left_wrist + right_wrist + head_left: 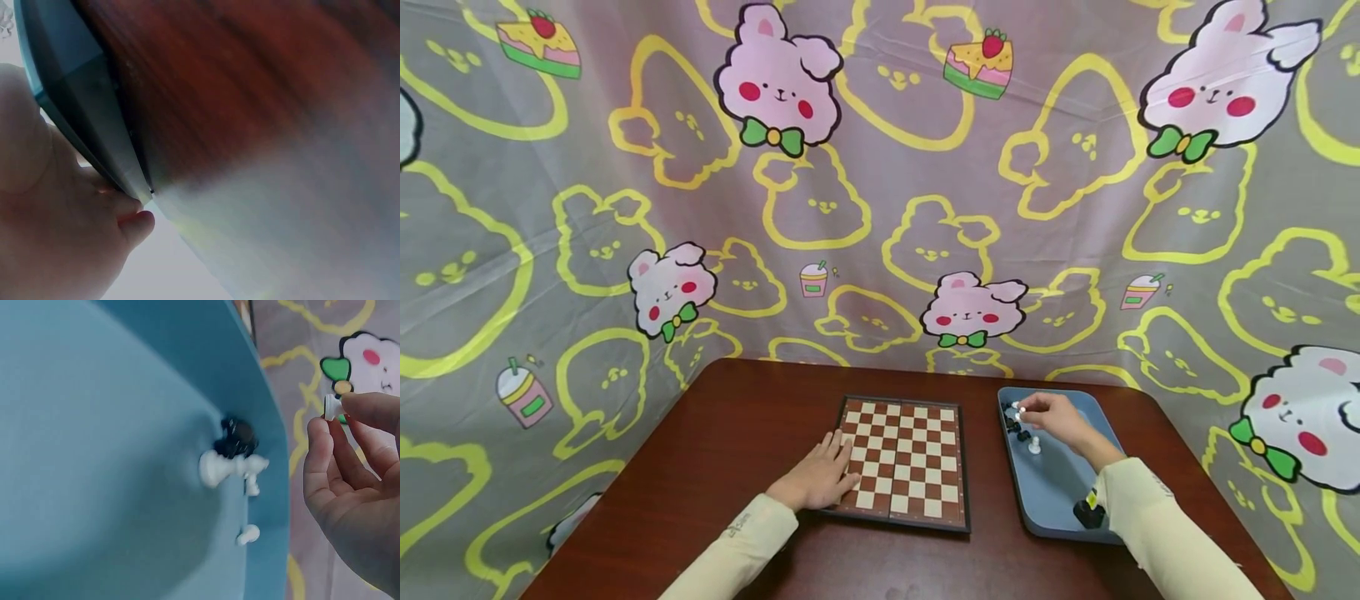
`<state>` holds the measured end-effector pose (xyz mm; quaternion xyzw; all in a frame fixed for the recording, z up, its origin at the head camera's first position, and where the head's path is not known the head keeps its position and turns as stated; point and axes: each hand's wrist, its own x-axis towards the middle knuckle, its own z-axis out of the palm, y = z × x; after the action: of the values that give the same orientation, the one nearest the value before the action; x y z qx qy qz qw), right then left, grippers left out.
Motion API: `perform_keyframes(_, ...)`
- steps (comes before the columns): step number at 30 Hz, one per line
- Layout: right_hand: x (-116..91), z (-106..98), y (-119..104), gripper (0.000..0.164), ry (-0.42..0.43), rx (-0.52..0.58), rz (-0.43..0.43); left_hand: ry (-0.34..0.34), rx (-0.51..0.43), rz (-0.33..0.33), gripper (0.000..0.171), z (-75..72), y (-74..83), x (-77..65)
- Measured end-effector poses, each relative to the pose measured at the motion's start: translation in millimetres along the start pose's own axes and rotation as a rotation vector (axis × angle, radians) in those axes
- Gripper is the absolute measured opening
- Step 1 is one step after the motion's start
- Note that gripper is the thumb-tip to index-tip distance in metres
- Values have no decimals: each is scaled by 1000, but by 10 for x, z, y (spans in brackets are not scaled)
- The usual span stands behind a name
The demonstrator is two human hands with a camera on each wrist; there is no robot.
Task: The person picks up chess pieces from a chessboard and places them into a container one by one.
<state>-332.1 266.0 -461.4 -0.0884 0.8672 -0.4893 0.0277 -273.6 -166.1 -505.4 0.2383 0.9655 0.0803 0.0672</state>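
Observation:
My left hand rests on the left edge of a brown-and-cream chessboard, fingers extended over its squares. In the left wrist view, the same hand lies against the board's dark side. Over the far left part of a blue tray, my right hand pinches a small white chess piece between thumb and fingers. Below, in the tray, lie a larger white chess piece, black chess pieces and a small white piece.
A brown wooden table carries the board and, to its right, the tray. Near the right sleeve is a black object with a yellow mark, its kind unclear. Patterned cloth hangs behind and at both sides.

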Motion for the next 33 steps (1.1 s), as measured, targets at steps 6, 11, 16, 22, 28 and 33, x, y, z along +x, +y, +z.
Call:
perform_keyframes(6,-10,-62,109,26,21,-7,6,2,-6,-7,67,-7,6,-19)
perform_keyframes(11,-29,-122,168,26,24,-30,35,5,-6,-5,67,-8,3,-11)
perform_keyframes(16,-40,-162,236,26,19,-36,60,-1,-5,-7,67,-16,0,-8)
perform_keyframes(22,-35,-182,275,27,38,-31,65,1,1,-11,67,-13,-5,5)
perform_keyframes(28,-61,-163,296,28,34,-24,78,-6,4,-8,67,-22,7,-9)
perform_keyframes(33,-109,-129,296,29,34,-25,69,1,4,0,67,1,-1,-14)
